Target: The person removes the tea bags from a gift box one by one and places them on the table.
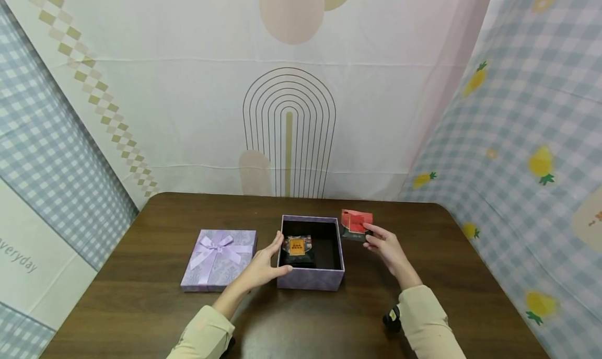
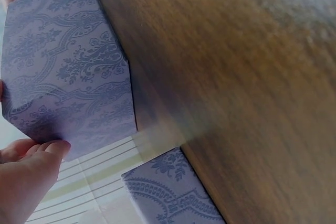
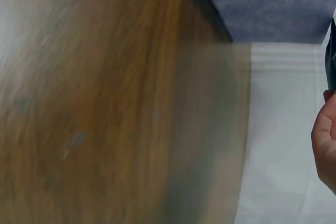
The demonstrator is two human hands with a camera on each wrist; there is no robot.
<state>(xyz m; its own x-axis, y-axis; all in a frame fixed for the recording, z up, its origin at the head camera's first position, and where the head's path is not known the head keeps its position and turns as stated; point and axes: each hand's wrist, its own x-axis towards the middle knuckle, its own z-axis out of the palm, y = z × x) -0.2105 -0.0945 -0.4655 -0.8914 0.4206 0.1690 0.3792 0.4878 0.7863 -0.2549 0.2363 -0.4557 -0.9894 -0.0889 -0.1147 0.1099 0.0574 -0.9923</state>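
Observation:
A lavender box (image 1: 310,279) with a dark inside stands without its lid. Inside at the left lies a dark packet (image 1: 297,252) with an orange label. My left hand (image 1: 263,265) spans the box's near left corner, thumb by the front rim and fingers at the left side. In the left wrist view its fingertips (image 2: 55,149) touch the patterned wall. Just right of the box, my right hand (image 1: 388,249) pinches a red and dark green packet (image 1: 356,223) between thumb and fingers, above the table. The right wrist view shows only part of this hand (image 3: 325,140) and the packet's dark edge.
A lavender lid (image 1: 202,280) with a ribbon bow lies left of the box, close to my left forearm. The brown wooden table (image 1: 150,307) ends at a printed cloth backdrop (image 1: 188,113). A checked cloth (image 1: 508,165) hangs on the right.

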